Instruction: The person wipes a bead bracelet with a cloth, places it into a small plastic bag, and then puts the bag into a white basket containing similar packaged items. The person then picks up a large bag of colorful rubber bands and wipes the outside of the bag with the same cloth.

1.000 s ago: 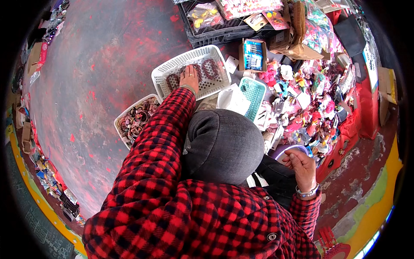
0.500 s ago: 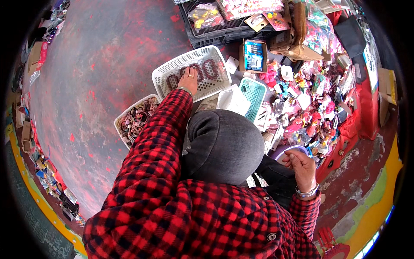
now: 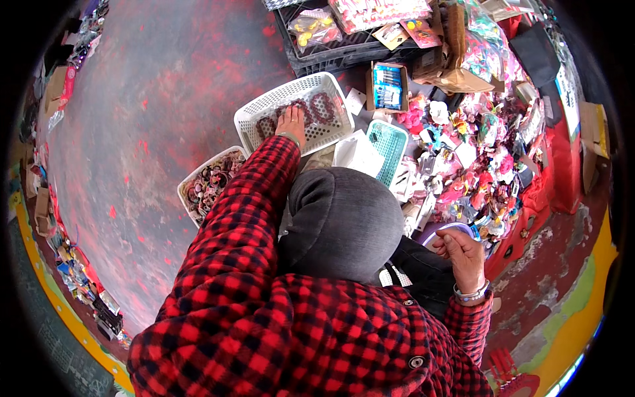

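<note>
Barely shifted, left hand lies spread in the white basket; right hand curls apart.

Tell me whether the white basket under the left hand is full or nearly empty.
Nearly empty: the white basket shows mostly bare mesh, with a few dark rings beside the left hand.

2 white slotted baskets, 1 teal basket, 1 black crate, 1 blue card pack, 2 hands
</note>
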Demonstrator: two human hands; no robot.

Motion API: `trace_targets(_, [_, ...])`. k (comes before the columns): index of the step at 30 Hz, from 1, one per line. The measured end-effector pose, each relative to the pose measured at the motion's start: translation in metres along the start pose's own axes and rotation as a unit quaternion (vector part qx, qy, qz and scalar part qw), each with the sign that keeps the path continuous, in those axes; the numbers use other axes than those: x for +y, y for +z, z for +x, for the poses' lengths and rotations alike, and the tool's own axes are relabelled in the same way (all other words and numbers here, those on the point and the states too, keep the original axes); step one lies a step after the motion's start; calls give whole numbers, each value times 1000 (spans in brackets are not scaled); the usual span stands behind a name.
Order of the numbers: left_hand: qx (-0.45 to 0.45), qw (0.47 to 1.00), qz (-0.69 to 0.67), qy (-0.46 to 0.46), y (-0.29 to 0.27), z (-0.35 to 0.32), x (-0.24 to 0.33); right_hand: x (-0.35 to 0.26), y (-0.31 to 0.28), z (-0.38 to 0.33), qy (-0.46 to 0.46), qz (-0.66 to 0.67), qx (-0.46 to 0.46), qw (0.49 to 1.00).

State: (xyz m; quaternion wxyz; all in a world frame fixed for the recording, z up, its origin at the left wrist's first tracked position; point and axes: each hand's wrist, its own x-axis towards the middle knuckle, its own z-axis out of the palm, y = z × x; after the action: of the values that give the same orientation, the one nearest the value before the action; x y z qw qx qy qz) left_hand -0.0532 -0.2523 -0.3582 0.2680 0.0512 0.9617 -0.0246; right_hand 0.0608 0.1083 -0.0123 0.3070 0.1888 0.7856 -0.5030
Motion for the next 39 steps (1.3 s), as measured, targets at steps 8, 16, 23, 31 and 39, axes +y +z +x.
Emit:
trace_targets(8, [32, 999, 43, 10, 0, 7, 6, 0, 0, -1, -12, -11, 1, 1000])
trace_targets(16, [-34, 990, -133, -24, -9, 30, 11, 2, -2, 1, -7, -11, -1, 1000])
trace_targets(23, [-20, 992, -122, -24, 0, 40, 24, 1, -1, 5, 1, -12, 0, 1000])
trace_targets(31, [-45, 999, -20, 20, -3, 38, 30, 2, -2, 6, 1, -15, -3, 1000])
trace_targets(39, [11, 980, -193, -41, -34, 11, 31, 0, -1, 4, 0, -21, 2, 1000])
